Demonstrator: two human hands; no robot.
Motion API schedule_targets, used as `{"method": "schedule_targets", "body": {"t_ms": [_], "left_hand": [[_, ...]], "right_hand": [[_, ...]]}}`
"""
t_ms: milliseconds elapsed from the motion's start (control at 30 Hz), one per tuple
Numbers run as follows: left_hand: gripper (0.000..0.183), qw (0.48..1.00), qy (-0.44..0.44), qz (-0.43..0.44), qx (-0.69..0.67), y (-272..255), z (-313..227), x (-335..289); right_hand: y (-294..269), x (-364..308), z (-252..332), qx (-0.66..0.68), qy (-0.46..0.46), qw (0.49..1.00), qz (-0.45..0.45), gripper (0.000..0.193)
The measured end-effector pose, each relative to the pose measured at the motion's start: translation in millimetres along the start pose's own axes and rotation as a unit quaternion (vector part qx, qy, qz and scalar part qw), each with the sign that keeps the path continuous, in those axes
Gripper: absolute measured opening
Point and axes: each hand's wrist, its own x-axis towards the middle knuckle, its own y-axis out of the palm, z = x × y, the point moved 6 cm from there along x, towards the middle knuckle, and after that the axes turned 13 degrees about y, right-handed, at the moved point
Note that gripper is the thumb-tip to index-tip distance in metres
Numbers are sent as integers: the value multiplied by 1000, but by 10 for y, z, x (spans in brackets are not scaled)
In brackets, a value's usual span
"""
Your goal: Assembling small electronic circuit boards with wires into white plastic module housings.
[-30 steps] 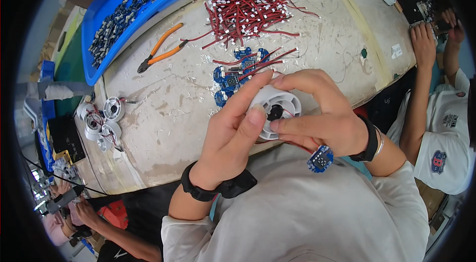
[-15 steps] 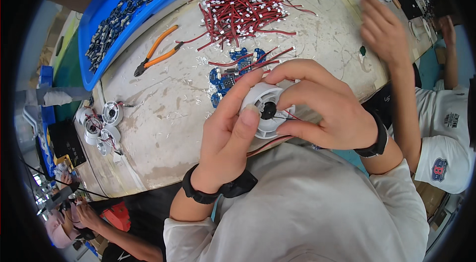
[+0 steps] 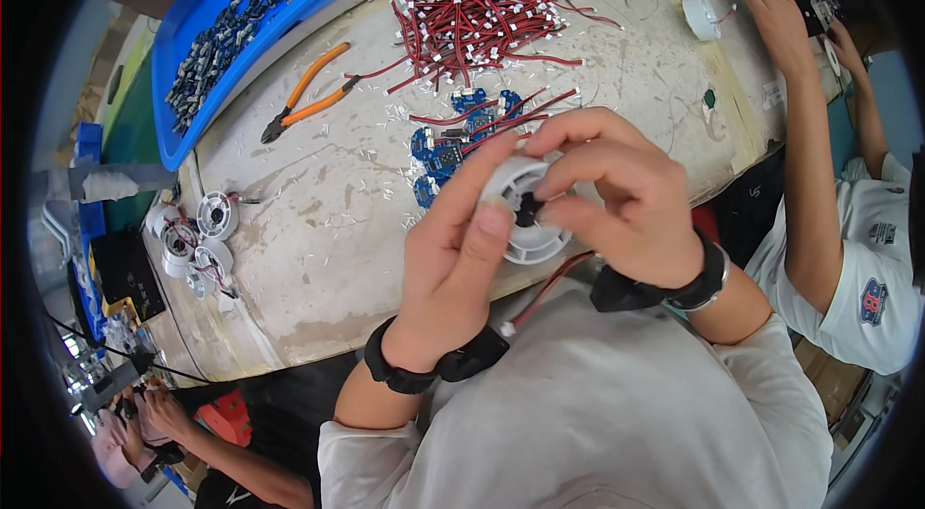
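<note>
My left hand (image 3: 453, 259) is closed round a white round plastic housing (image 3: 540, 247), its thumb pressing on the near face. In the middle of the housing sits a black round part (image 3: 527, 208). The curled fingers of my right hand (image 3: 626, 206) are at that black part; what they pinch is hidden and slightly blurred. A red and black cable (image 3: 544, 295) hangs below my right hand and ends in a white plug near my shirt. Just beyond the housing lie blue circuit boards (image 3: 443, 158) with red and black cables.
A pile of red and black cables (image 3: 472, 13) lies at the back. Orange-handled cutters (image 3: 306, 93) lie left of it, near a blue tray (image 3: 178, 148) of small parts. White housings (image 3: 217, 215) are grouped at left. A co-worker's hand (image 3: 776, 13) and another white housing (image 3: 701, 16) are at right.
My right fingers have curled in closer to the black part. The cable's plug end now hangs in view. The co-worker's hand has moved farther back, and a white housing now stands on the table there.
</note>
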Motion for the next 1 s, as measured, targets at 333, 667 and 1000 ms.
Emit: {"method": "schedule_targets", "body": {"t_ms": [333, 667, 1000], "left_hand": [[49, 988, -1, -48, -148, -13, -33, 66], [45, 991, 10, -44, -127, -3, -39, 53], [54, 946, 120, -274, 123, -1321, -494, -286]], "right_hand": [[-203, -102, 83, 53, -187, 980, 53, 22], [-113, -57, 121, -81, -143, 986, -20, 43], [-1143, -218, -123, -116, -103, 923, -352, 13]]}}
